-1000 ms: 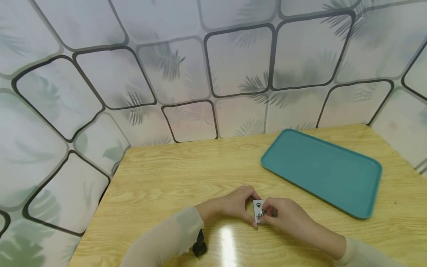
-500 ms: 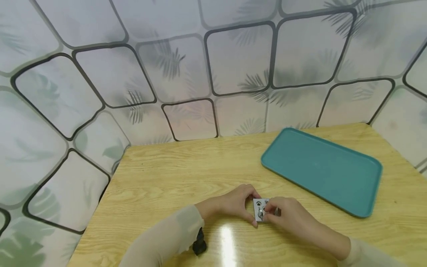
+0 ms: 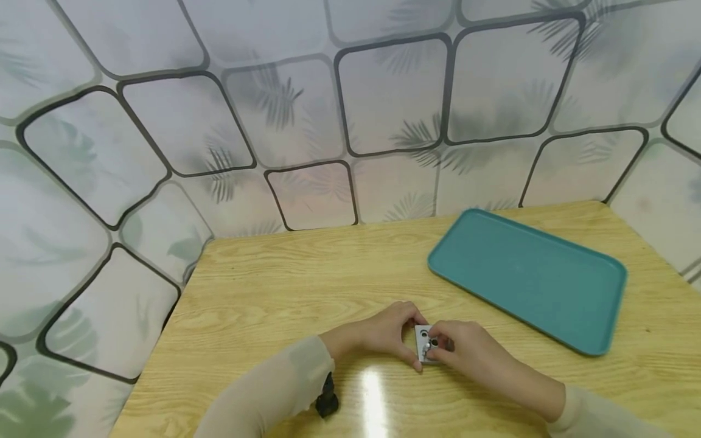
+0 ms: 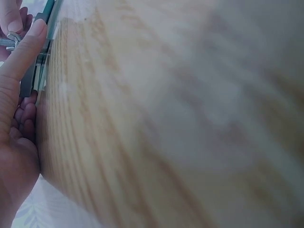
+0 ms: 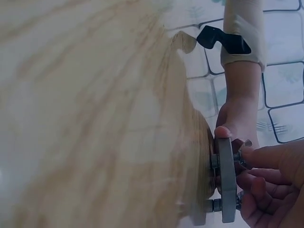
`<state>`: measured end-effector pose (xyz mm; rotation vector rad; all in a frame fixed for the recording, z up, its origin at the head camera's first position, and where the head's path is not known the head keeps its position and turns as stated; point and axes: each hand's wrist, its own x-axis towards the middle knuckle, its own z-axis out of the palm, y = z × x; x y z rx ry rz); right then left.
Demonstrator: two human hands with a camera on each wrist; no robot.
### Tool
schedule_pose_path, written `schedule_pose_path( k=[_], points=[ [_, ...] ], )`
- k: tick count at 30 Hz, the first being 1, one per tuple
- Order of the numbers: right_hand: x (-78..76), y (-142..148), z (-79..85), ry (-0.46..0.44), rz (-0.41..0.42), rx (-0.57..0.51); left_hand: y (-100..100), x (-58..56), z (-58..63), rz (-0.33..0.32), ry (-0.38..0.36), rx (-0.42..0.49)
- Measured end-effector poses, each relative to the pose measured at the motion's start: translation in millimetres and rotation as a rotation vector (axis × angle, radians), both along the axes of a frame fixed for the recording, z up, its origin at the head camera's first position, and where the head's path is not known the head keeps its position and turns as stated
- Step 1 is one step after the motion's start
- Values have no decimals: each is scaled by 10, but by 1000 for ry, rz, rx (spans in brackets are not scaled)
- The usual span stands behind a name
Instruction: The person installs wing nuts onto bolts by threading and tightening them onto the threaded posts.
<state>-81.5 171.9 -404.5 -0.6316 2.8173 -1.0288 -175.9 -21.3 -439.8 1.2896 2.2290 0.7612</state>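
A small silvery plate (image 3: 420, 339) with round holes is at the table's front centre. My left hand (image 3: 386, 331) grips its left side, thumb near the front corner and fingers at the far one. In the right wrist view the plate (image 5: 228, 183) is seen edge-on, with bolts (image 5: 216, 205) passing through it. On one threaded shank sits a wing nut (image 4: 14, 36), seen in the left wrist view near my left thumb. My right hand (image 3: 473, 351) pinches this wing nut between thumb and fingertips, which partly cover it. The plate's right part is hidden under my right hand.
A teal tray (image 3: 526, 280) lies slanted at the back right of the wooden table (image 3: 296, 286). Patterned cloth (image 3: 394, 103) hangs behind and to the left. A black wrist device (image 3: 327, 401) is strapped by my left sleeve.
My right fingers shifted right along the plate, then came back left onto the wing nut, which has changed its angle. My left hand and the plate have stayed put.
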Motion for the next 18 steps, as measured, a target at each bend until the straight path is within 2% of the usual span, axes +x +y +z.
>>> schedule_pose_path(
  k=[12,18],
  points=[
    [14,21,-21,12,45,-61,-11,-3,0,-8,4,10],
    [51,65,-14,51,56,-35,-3,-1,-6,1,11,14]
  ],
)
